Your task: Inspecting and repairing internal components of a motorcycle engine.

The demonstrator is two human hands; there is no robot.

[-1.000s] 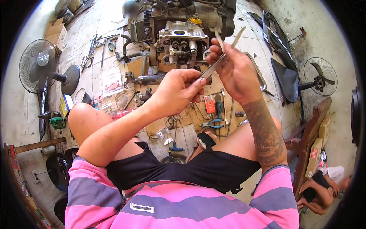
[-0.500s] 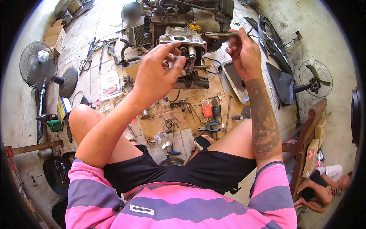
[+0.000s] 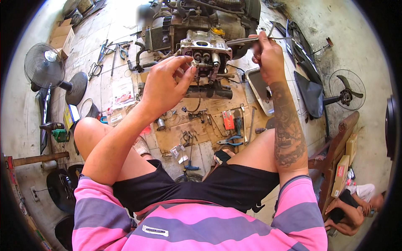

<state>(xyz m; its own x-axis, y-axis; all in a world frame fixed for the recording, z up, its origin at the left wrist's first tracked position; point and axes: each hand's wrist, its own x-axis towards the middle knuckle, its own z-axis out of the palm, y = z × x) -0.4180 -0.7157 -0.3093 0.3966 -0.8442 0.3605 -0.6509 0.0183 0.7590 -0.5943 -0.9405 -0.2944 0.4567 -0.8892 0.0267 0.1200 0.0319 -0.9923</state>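
Ahead of me stands a dirty engine (image 3: 209, 25) with its cylinder head (image 3: 205, 47) opened toward me, the valve gear showing inside. My left hand (image 3: 167, 81) is at the head's left side, thumb and fingertips brought close together. Something small and pale seems to sit between them, too small to name. To the right of the head, my right hand (image 3: 270, 60) grips a feeler gauge (image 3: 243, 41), its thin metal blades fanned out. One blade points left toward the cylinder head; others stick out to the right.
Stained cardboard (image 3: 176, 125) under the engine carries loose parts, a red box (image 3: 228, 120), pliers (image 3: 230, 140) and a blue-handled tool (image 3: 191, 166). A metal tray (image 3: 260, 92) lies at right. Fans stand at left (image 3: 45, 67) and right (image 3: 346, 88). Another person (image 3: 351, 205) sits far right.
My left hand has drawn back left and down from the cylinder head's opening, its fingertips closing together. My right hand has shifted slightly, and the gauge's blades now spread out to the right too.
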